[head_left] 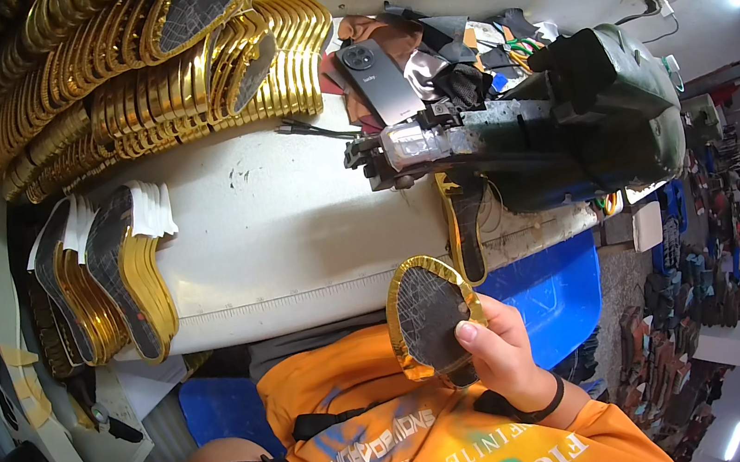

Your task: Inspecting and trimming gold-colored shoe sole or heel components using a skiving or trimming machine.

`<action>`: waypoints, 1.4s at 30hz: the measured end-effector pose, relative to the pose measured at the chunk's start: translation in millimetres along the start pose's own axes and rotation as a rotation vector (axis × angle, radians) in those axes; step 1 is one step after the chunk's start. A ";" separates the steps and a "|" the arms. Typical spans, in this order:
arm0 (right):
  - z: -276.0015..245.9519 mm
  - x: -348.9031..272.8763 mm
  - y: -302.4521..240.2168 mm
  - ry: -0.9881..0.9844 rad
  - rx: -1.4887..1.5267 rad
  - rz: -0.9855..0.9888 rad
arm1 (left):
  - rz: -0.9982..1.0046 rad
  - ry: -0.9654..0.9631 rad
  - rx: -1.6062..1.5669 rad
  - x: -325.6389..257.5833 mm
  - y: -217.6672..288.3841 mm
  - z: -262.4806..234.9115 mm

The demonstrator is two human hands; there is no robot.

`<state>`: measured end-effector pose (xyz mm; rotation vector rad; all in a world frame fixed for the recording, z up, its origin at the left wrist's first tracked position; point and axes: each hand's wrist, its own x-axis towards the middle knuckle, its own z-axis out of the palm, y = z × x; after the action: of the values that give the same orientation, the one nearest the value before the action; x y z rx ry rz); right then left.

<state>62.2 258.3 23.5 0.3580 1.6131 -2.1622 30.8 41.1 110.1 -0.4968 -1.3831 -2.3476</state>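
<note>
My right hand pinches a dark grey insole in front of my orange shirt. Its thumb lies on the face; the other fingers are mostly hidden behind. Shiny gold trim wraps the insole's edge, and its grey face carries pale scratch-like lines. Just beyond, a second gold-edged insole hangs over the table edge beside the dark green machine. My left hand does not show; at the lower left there is only a bare limb with a black strap.
Rows of gold-edged insoles fill the table's far left. Nearer stand two bundles with white tops. A phone lies on scraps behind the machine head. Below the white table sits a blue bin; a cable runs near the phone.
</note>
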 end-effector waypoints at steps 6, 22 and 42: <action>-2.3 1.5 0.2 0.000 0.013 -0.015 | -0.023 0.018 -0.031 0.1 -1.5 -0.9; -3.2 2.5 -4.2 0.026 0.003 0.018 | -0.095 0.045 -0.134 0.3 -9.6 -6.3; -8.6 1.3 8.6 0.071 -0.003 -0.024 | -0.040 0.032 -0.332 26.1 -54.2 -29.5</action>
<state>64.8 264.2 13.0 0.4214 1.6666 -2.1872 -21.3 35.9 68.3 -0.5221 -0.9988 -2.6197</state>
